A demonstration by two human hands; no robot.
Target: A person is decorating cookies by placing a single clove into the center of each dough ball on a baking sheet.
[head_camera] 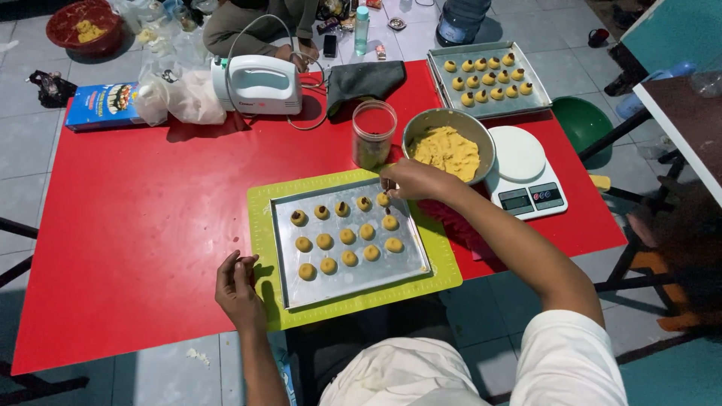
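Right hand (417,180), grip pinched on a small dark bit, over dough ball (383,200) at the baking tray's (376,272) 1 o'clock corner. Left hand (237,289), loosely curled, holding nothing, on red counter (135,240) at tray's 8 o'clock.

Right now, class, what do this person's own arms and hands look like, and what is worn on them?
Both forearms are bare. The right hand and left hand wear no gloves, and no rings or watch can be seen. A short white sleeve covers the right upper arm. The left arm shows no sleeve in view.
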